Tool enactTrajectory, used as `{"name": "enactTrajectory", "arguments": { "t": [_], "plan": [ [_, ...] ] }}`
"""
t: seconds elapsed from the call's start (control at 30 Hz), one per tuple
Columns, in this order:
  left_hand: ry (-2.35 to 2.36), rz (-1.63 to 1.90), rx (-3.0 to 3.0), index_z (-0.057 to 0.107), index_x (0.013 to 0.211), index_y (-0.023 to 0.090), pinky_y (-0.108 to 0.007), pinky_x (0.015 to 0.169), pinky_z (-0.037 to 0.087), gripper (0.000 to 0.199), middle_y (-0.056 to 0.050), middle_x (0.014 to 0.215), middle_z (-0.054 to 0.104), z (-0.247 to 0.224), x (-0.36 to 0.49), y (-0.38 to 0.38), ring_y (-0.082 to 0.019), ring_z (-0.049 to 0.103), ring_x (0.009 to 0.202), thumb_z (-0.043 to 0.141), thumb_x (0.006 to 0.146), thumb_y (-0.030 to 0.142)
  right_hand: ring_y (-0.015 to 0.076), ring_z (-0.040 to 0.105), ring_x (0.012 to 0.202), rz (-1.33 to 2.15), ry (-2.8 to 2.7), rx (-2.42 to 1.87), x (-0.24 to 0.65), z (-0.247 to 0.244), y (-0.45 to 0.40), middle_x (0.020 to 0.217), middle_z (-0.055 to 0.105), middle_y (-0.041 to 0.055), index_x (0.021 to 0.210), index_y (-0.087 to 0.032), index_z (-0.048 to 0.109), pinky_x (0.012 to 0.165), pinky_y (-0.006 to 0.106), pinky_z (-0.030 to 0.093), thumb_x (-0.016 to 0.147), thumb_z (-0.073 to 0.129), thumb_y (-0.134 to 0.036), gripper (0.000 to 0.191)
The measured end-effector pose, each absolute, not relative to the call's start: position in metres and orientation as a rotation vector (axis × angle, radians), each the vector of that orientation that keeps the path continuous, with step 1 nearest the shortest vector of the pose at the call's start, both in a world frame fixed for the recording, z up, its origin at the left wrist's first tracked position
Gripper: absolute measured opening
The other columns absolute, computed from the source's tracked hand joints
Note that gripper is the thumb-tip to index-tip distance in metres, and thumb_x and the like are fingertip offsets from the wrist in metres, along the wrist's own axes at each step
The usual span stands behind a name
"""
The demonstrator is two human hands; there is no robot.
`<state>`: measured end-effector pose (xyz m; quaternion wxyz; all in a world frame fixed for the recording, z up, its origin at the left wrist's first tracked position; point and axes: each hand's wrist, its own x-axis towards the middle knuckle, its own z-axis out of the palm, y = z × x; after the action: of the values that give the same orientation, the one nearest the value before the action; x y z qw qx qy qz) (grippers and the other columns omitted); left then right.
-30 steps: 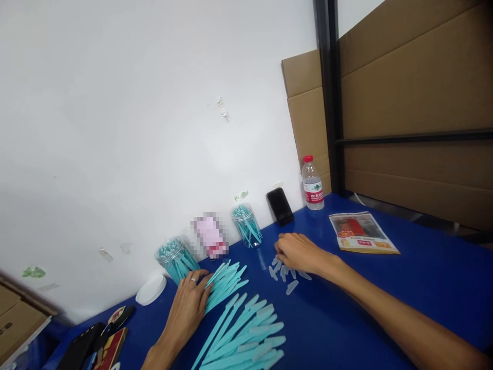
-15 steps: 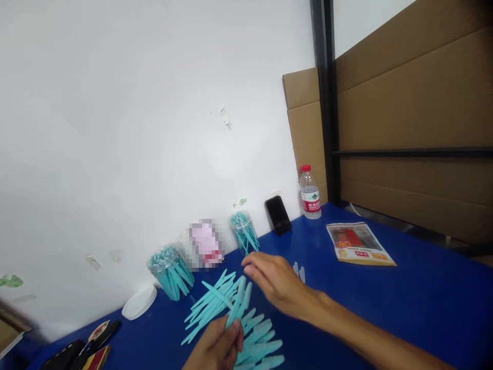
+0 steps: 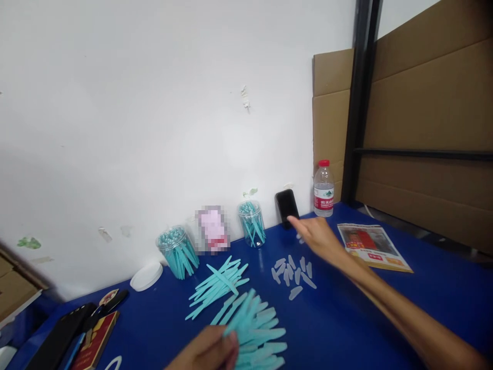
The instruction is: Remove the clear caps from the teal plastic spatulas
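At the near edge of the blue table (image 3: 404,298), the left hand (image 3: 210,352) is closed around the lower ends of a fanned bunch of flat teal plastic sticks (image 3: 244,316), which rise up and to the right from its fingers over a spread pile of capped teal sticks (image 3: 262,336) lying on the table. The right hand (image 3: 318,234) reaches far across the table with its forefinger stretched out and the other fingers loosely curled, holding nothing; its fingertip sits just beside the black phone (image 3: 287,206) that leans on the white wall (image 3: 154,103). Just near and left of that hand lies a cluster of small clear plastic caps (image 3: 292,272). A second loose heap of teal sticks (image 3: 217,285) lies farther left. Along the wall stand two clear plastic jars filled with teal sticks, one on the left (image 3: 177,252) and one nearer the phone (image 3: 252,223), with a white round lid (image 3: 146,276) at the far left and a clear water bottle with a red cap (image 3: 323,189) to the right. A printed leaflet (image 3: 372,246) lies flat on the right.
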<state>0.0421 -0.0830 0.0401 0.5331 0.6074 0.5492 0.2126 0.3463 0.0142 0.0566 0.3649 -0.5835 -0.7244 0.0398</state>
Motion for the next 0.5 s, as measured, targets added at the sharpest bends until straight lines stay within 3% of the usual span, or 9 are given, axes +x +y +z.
{"name": "enactTrajectory", "arguments": {
  "t": [0.1,0.17,0.27,0.37,0.5],
  "plan": [
    [1.548,0.509,1.974,0.054,0.08,0.021,-0.024,0.059,0.037,0.049,0.002,0.064,0.05,0.051,0.019,-0.054,-0.015,0.049,0.062,0.031,0.092,0.063,0.0169,0.054,0.055,0.079,-1.935,-1.654,0.367,0.052,0.026,0.056,0.059,0.006,0.055,-0.018,0.052,0.055,0.028,0.025,0.099,0.031,-0.047,0.057],
    [1.763,0.443,2.315,0.053,0.094,0.022,-0.028,0.063,0.038,0.038,0.0,0.069,0.056,0.054,0.013,-0.031,-0.02,0.056,0.068,0.026,0.098,0.048,0.017,0.057,0.057,0.129,-2.105,-1.642,0.36,0.044,0.023,0.061,0.061,0.0055,0.063,-0.019,0.055,0.054,0.027,0.023,0.099,0.035,-0.043,0.048],
    [1.817,0.212,2.681,0.053,0.097,0.02,-0.03,0.064,0.04,0.032,-0.006,0.089,0.06,0.049,0.013,-0.004,-0.023,0.06,0.08,0.025,0.1,0.034,0.0159,0.056,0.056,0.173,-2.257,-1.577,0.339,0.034,0.013,0.065,0.061,0.0044,0.072,-0.019,0.055,0.052,0.026,0.022,0.098,0.039,-0.037,0.035],
    [1.78,0.144,2.872,0.057,0.094,0.019,-0.031,0.069,0.045,0.034,-0.009,0.097,0.056,0.039,0.016,0.007,-0.023,0.058,0.089,0.025,0.1,0.03,0.0158,0.059,0.064,0.189,-2.287,-1.503,0.333,0.033,0.008,0.076,0.064,0.005,0.079,-0.019,0.055,0.054,0.025,0.024,0.097,0.043,-0.032,0.025],
    [1.66,0.165,2.942,0.056,0.12,0.018,-0.04,0.086,0.046,0.036,-0.012,0.11,0.056,0.033,0.011,0.009,-0.025,0.055,0.102,0.031,0.099,0.031,0.0168,0.06,0.071,0.158,-2.322,-1.525,0.341,0.039,0.008,0.087,0.065,0.0058,0.083,-0.019,0.059,0.056,0.025,0.026,0.092,0.046,-0.024,0.017]
  ]
}}
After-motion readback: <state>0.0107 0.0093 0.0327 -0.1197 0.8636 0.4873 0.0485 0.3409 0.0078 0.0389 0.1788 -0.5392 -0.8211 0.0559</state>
